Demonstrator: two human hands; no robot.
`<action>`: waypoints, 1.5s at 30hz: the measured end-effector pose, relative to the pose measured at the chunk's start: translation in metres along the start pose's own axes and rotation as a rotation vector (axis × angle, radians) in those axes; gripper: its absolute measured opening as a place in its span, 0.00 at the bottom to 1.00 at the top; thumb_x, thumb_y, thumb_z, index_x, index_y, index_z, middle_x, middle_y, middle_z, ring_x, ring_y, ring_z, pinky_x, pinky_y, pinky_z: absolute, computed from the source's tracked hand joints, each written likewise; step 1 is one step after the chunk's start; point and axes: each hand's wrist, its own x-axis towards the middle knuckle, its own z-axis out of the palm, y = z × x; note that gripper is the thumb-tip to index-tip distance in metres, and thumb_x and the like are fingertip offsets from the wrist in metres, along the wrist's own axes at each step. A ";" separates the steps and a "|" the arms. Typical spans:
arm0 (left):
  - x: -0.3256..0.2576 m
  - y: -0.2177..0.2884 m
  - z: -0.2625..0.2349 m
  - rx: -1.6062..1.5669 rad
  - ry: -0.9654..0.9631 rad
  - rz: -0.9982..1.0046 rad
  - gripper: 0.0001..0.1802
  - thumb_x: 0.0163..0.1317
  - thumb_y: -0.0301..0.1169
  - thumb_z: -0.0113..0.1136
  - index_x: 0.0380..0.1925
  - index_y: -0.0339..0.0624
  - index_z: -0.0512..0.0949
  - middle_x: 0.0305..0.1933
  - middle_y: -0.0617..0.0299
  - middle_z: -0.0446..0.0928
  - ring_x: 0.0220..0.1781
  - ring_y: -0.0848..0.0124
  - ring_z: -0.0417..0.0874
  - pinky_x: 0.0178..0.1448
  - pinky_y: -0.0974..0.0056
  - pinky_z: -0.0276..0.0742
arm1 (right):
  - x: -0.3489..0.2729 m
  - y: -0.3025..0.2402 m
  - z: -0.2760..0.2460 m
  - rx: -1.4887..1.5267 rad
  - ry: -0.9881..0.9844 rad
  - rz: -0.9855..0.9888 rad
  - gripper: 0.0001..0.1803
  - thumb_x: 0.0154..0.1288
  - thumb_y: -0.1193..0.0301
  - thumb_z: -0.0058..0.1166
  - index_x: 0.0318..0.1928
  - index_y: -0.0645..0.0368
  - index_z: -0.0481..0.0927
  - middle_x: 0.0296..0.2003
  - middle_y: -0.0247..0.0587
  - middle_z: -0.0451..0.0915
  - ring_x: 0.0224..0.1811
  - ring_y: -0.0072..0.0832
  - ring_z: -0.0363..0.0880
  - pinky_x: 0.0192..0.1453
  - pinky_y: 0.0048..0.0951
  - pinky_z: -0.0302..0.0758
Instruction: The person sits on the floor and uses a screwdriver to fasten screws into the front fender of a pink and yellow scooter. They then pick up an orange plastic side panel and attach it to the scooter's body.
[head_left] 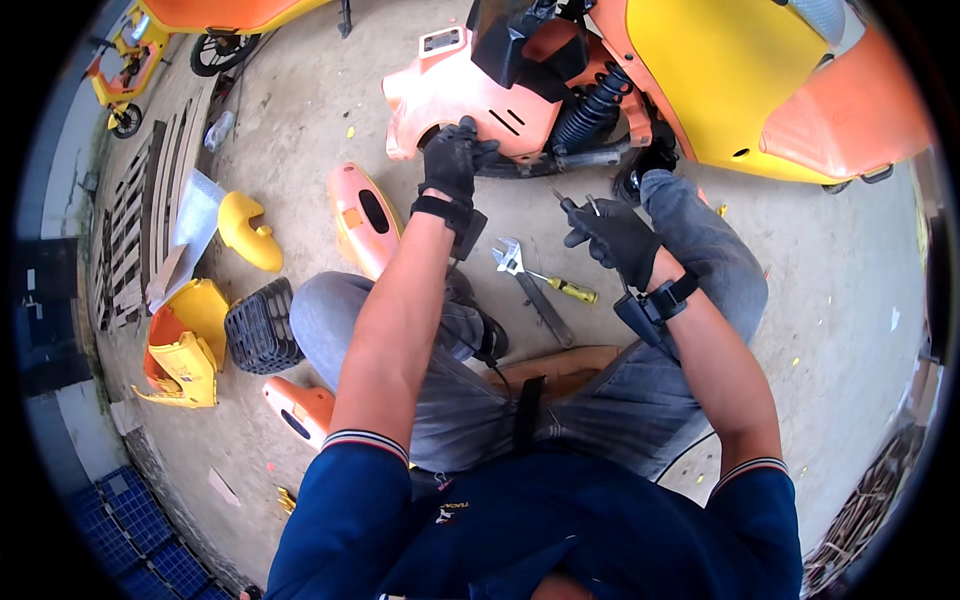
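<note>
My left hand [457,162], in a black glove, is at the lower edge of the pale orange body panel [500,105] of a scooter. Its fingers are bent together, and what they hold, if anything, is hidden. To its right, my right hand [618,242], also gloved, is closed around a slim tool with a thin metal tip [558,195] pointing toward the scooter. The tool's exact kind is hard to make out. Between my legs, an adjustable wrench [535,290] lies on the ground, beside a screwdriver [570,289] with a yellow handle.
A black coil shock absorber [592,108] and a large yellow panel [720,75] belong to the scooter ahead. Loose orange covers [358,205], a yellow fender piece [250,232], a black crate [263,325] and a yellow-orange shell [187,350] lie left. Wooden pallets [150,200] stand beyond.
</note>
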 end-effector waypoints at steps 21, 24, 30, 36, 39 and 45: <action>-0.007 0.000 0.000 -0.050 0.023 0.000 0.12 0.68 0.34 0.50 0.42 0.36 0.71 0.34 0.51 0.78 0.34 0.59 0.84 0.40 0.60 0.84 | 0.013 0.005 0.008 -0.092 -0.006 -0.027 0.14 0.64 0.58 0.54 0.36 0.57 0.74 0.26 0.37 0.81 0.17 0.15 0.64 0.20 0.19 0.62; -0.008 0.004 0.000 -0.125 0.091 -0.046 0.11 0.67 0.33 0.51 0.33 0.34 0.74 0.28 0.56 0.78 0.26 0.65 0.83 0.31 0.67 0.81 | 0.013 0.004 0.008 -0.126 0.022 -0.022 0.14 0.64 0.58 0.53 0.36 0.57 0.75 0.26 0.37 0.81 0.18 0.15 0.65 0.21 0.19 0.63; -0.005 0.055 -0.030 0.807 0.406 0.339 0.15 0.55 0.33 0.61 0.37 0.32 0.76 0.35 0.49 0.79 0.36 0.58 0.82 0.39 0.60 0.77 | 0.015 0.005 0.011 -0.209 0.022 -0.099 0.13 0.63 0.61 0.54 0.33 0.59 0.76 0.24 0.36 0.80 0.17 0.17 0.67 0.21 0.21 0.64; 0.010 0.103 -0.026 1.660 0.340 0.405 0.59 0.36 0.36 0.75 0.69 0.44 0.49 0.71 0.44 0.51 0.71 0.49 0.57 0.70 0.54 0.58 | 0.013 0.006 0.012 -0.250 -0.004 -0.135 0.13 0.63 0.62 0.53 0.33 0.59 0.76 0.23 0.35 0.79 0.19 0.19 0.70 0.23 0.23 0.67; 0.023 0.110 -0.020 1.695 0.103 0.433 0.61 0.35 0.38 0.77 0.69 0.44 0.49 0.71 0.43 0.51 0.71 0.48 0.56 0.70 0.54 0.59 | 0.012 0.004 0.011 -0.250 0.008 -0.154 0.11 0.64 0.62 0.54 0.35 0.58 0.74 0.24 0.36 0.79 0.17 0.15 0.66 0.20 0.19 0.64; 0.039 0.096 -0.021 1.791 0.062 0.471 0.63 0.35 0.38 0.75 0.69 0.46 0.44 0.70 0.45 0.50 0.61 0.40 0.66 0.58 0.48 0.71 | 0.011 0.000 0.010 -0.332 0.031 -0.135 0.15 0.61 0.61 0.53 0.35 0.63 0.75 0.24 0.39 0.79 0.23 0.23 0.74 0.28 0.26 0.70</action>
